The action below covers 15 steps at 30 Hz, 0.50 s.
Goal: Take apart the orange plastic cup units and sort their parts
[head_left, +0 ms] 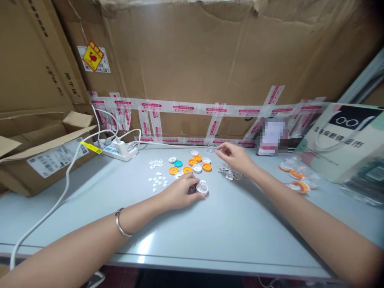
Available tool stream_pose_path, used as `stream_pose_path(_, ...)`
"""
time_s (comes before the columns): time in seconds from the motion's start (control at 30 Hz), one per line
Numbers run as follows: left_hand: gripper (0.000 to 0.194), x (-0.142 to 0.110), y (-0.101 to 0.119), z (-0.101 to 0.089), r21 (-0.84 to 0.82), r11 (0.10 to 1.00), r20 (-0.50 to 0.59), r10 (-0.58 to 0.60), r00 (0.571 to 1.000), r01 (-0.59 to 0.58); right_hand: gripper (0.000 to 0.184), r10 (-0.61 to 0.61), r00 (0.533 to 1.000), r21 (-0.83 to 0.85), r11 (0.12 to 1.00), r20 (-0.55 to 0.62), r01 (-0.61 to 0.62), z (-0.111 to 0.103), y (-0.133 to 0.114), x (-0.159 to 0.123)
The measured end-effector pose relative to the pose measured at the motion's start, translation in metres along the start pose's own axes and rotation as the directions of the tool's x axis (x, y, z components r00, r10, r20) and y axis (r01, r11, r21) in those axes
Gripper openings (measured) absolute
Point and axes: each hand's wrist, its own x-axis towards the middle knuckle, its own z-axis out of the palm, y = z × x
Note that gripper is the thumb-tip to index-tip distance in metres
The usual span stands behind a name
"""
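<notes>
My left hand (183, 191) is closed around the side of a white round cap (202, 189), with a small white openwork piece (203, 183) standing in it. At the back of the table, the fingers of my right hand (234, 157) pinch at the edge of a small clear plastic piece (210, 148); its outline is faint. Below my right wrist lies a cluster of white openwork pieces (230, 171). Beyond my left hand are orange ring-shaped caps (207, 167), white ones (197, 169) and a teal cap (178, 163).
Small white discs (160, 179) and white pronged pieces (156, 163) lie left of the caps. Orange-and-clear assemblies (297, 174) sit at right beside a paper bag (333, 148). A phone (271, 138) leans behind. A power strip (120, 151) and an open carton (54, 160) stand left.
</notes>
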Motion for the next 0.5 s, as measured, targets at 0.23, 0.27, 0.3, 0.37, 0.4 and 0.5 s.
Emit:
stream_pose_path(0.23,0.022,0.001,0.000,0.002,-0.012,1.000,0.030,0.018,0.999,-0.018,0.034,-0.188,0.894,0.283,0.956,0.406,0.073,0.005,-0.062,-0.058)
stream_pose_path(0.27,0.022,0.001,0.000,0.002,-0.012,1.000,0.030,0.016,0.999,-0.016,0.032,-0.175,0.901,0.276,0.959,0.397,0.064,0.008,-0.063,-0.061)
stream_pose_path(0.3,0.021,0.001,0.000,0.003,-0.011,1.000,0.028,0.016,0.999,-0.016,0.028,-0.165,0.909,0.278,0.959,0.383,0.056,0.012,-0.064,-0.063)
stream_pose_path(0.37,0.020,0.001,0.002,0.004,-0.008,1.000,0.023,0.022,0.999,-0.022,0.019,-0.166,0.917,0.297,0.953,0.364,0.055,0.018,-0.063,-0.064)
stream_pose_path(0.4,0.018,0.001,0.003,0.004,-0.004,1.000,0.019,0.029,0.999,-0.029,0.015,-0.181,0.917,0.302,0.951,0.355,0.071,0.021,-0.063,-0.064)
stream_pose_path(0.5,0.014,0.001,0.004,0.004,0.009,0.998,0.011,0.062,0.998,-0.062,0.007,-0.254,0.915,0.275,0.946,0.312,0.169,0.026,-0.061,-0.067)
